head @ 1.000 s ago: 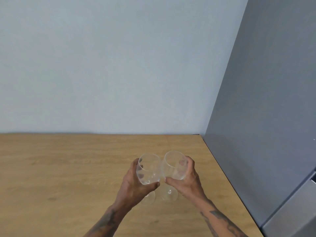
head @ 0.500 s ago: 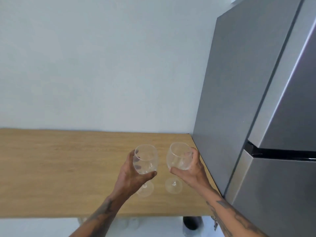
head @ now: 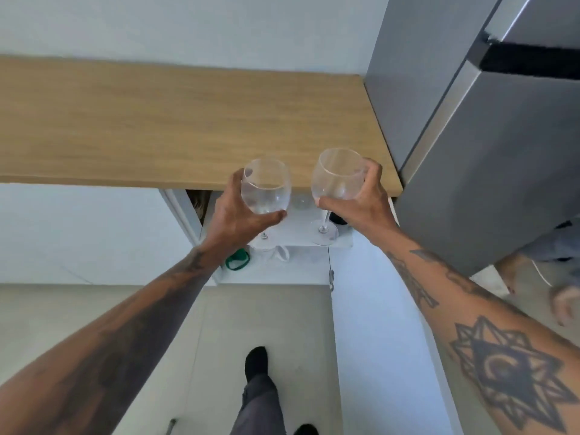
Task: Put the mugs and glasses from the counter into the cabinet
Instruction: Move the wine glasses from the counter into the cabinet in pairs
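— Clear glass, both of them? Which way do they point?

— Yes. The left wine glass point(head: 266, 190) and the right wine glass point(head: 337, 178) stand upright, stems down, rims up, empty, held off the front edge of the wooden tabletop point(head: 175, 120).

— And each grip?

— The left hand point(head: 238, 219) wraps its bowl; the right hand point(head: 361, 199) wraps the other.

— The cabinet point(head: 185, 211)?

— Open, at 6 o'clock from the glasses. A green mug point(head: 237, 259) sits inside.

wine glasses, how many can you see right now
2: one wine glass in the left hand, one in the right hand. More may be hidden in the open cabinet below.
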